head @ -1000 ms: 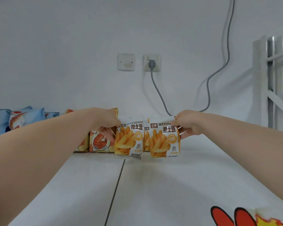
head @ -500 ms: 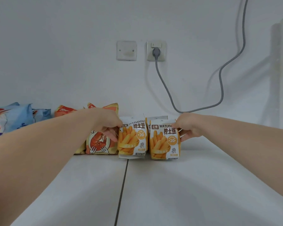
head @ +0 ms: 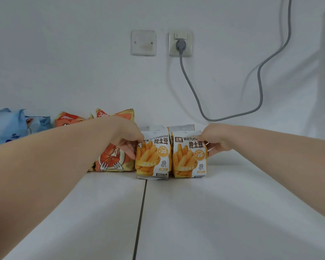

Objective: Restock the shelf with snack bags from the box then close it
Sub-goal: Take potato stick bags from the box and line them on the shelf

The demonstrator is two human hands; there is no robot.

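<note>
Two white-and-orange fries snack bags stand upright side by side on the white shelf (head: pixel 223 203), near the back wall. My left hand (head: pixel 127 136) pinches the top left corner of the left fries bag (head: pixel 153 158). My right hand (head: pixel 215 140) pinches the top right corner of the right fries bag (head: pixel 189 158). Tops of more such bags (head: pixel 180 127) show just behind them. The box is out of view.
Orange crab-picture snack bags (head: pixel 112 160) stand just left of the fries bags, partly behind my left arm. Blue snack bags (head: pixel 9 126) sit at the far left. A grey cable (head: pixel 193 91) hangs from a wall socket (head: pixel 180 44) above. A seam (head: pixel 142 212) splits the shelf surface.
Both hands lowered the two fries bags from the air onto the shelf and pushed them back toward the wall. The view also shifted right and closer.
</note>
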